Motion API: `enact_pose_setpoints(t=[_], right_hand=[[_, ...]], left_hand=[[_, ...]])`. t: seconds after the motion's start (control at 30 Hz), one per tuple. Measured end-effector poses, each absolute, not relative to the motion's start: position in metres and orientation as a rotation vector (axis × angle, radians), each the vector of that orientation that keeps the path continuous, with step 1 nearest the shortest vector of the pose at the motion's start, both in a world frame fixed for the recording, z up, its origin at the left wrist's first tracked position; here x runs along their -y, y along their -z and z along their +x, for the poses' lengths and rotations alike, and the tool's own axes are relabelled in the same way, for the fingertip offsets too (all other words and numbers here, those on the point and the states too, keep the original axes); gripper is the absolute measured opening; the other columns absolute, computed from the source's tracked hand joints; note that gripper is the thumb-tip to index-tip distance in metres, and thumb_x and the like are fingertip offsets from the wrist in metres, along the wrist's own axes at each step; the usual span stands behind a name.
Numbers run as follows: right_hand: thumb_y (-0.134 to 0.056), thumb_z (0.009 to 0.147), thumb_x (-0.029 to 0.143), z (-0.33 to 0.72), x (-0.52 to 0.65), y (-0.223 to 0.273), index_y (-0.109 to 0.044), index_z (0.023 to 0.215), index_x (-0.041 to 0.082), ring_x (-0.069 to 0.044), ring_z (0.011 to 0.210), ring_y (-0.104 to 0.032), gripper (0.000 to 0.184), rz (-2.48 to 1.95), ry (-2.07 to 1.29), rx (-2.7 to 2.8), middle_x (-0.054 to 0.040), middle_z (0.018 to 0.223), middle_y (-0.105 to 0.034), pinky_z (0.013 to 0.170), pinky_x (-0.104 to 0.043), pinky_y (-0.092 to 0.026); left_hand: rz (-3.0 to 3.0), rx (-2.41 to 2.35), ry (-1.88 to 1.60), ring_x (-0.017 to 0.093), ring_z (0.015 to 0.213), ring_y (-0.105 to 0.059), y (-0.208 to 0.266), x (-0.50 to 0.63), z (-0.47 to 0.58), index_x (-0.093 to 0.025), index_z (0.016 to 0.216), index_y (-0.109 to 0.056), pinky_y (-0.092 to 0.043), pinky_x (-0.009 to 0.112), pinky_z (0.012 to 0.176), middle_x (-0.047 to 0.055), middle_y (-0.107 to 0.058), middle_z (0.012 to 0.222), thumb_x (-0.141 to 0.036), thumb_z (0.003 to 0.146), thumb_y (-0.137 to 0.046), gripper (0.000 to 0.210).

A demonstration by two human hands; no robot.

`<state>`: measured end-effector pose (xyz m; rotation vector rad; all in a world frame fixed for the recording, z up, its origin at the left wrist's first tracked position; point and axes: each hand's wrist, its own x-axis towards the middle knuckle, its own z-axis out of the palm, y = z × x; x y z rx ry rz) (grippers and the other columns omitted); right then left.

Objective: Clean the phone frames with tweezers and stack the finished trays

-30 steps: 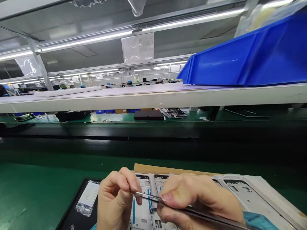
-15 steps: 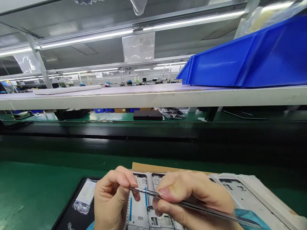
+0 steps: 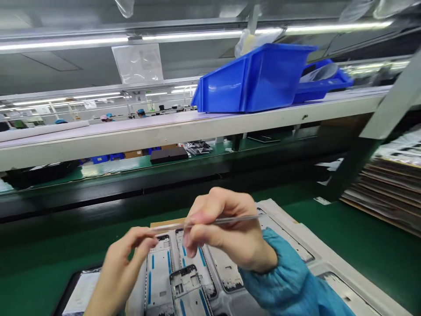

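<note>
My right hand (image 3: 223, 228) grips slim metal tweezers (image 3: 235, 219) between thumb and fingers, held nearly level above the tray. Their thin end points left and is blurred. At that end is my left hand (image 3: 121, 263), thumb and forefinger drawn together in a pinch; whatever they hold is too small or smeared to make out. Below the hands, metal phone frames with blue strips lie in a pale moulded tray (image 3: 320, 259). One phone frame (image 3: 187, 281) rests partly over its neighbours, and another phone frame (image 3: 159, 272) lies to its left.
A black tray with a bagged white item (image 3: 82, 289) sits at lower left. Overhead runs a white shelf (image 3: 131, 142) carrying a blue bin (image 3: 256, 83). To the right stand a slanted post (image 3: 388, 105) and stacked trays (image 3: 384, 188) on the green bench (image 3: 329, 224).
The view has swung right, bringing the post and stacked trays in. My right hand has lifted and turned with the tweezers, while my left fingers stay by their thin end.
</note>
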<state>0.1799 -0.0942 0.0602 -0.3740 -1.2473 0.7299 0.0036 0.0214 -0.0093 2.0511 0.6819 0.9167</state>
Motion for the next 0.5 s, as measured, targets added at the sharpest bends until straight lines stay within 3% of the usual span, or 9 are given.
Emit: enact_pose_setpoints(t=[0.1,0.17,0.3,0.5], right_hand=[[-0.075,0.083,0.003,0.190,0.107,-0.068,-0.071,0.085,0.017,-0.013,0.061,-0.074,0.015,-0.344,-0.603,1.233,-0.0022,0.077,-0.075,0.054,-0.020,-0.063],[-0.076,0.085,0.007,0.194,0.113,-0.071,-0.072,0.087,0.018,-0.013,0.062,-0.074,0.012,-0.354,-0.528,1.252,-0.0023,0.078,-0.075,0.054,-0.020,-0.064],[-0.076,0.085,0.006,0.197,0.118,-0.072,-0.073,0.088,0.018,-0.013,0.063,-0.074,0.013,-0.362,-0.473,1.254,-0.0024,0.080,-0.075,0.055,-0.021,-0.065],[-0.074,0.082,-0.003,0.195,0.118,-0.071,-0.072,0.086,0.017,-0.013,0.063,-0.075,0.020,-0.365,-0.493,1.233,-0.0004,0.080,-0.075,0.056,-0.020,-0.066]], left_hand=[[2.540,-0.729,-0.178,0.033,0.097,-0.069,0.029,-0.023,0.027,-0.019,0.096,-0.069,-0.049,0.042,0.086,0.014,-0.074,0.104,-0.027,0.091,-0.055,0.017],[2.614,-0.740,0.057,0.038,0.101,-0.067,0.043,-0.020,0.040,-0.017,0.097,-0.066,-0.045,0.046,0.087,0.019,-0.073,0.108,-0.021,0.084,-0.058,0.016],[2.587,-0.728,0.152,0.035,0.090,-0.065,0.054,-0.015,0.051,-0.021,0.083,-0.059,-0.042,0.041,0.079,0.013,-0.070,0.095,-0.025,0.076,-0.064,0.009],[2.516,-0.691,0.193,0.026,0.079,-0.056,0.047,-0.020,0.048,-0.025,0.075,-0.046,-0.035,0.035,0.070,0.003,-0.059,0.082,-0.026,0.073,-0.063,0.017]])
